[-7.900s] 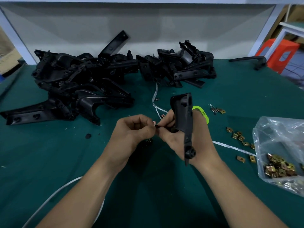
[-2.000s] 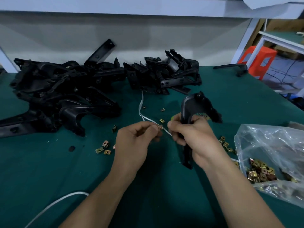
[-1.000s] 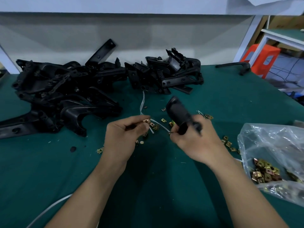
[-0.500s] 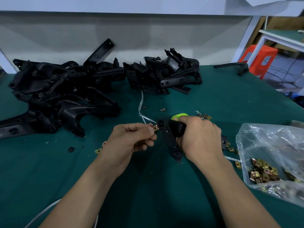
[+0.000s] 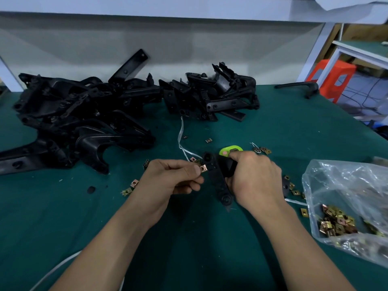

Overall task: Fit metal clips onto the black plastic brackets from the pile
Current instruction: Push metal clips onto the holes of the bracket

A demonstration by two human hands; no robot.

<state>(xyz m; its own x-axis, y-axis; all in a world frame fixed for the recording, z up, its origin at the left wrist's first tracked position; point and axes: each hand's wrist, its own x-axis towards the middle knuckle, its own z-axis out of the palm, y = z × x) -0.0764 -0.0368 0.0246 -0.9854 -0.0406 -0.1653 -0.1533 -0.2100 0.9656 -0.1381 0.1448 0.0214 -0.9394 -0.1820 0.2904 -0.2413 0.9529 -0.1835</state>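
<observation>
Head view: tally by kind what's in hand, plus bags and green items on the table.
Metal clip, pinched by left hand: 1
Black bracket, gripped by right hand: 1
Clear bag of clips: 1
Green item: 1
Total: 4

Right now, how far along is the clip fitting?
Done: no finished bracket identifiable; a lone black part lies apart, far right. In hand: the right hand grips one bracket, the left hand pinches a metal clip at its upper end, seating unclear. Left: the whole pile at the back, with plenty of clips in the bag.
</observation>
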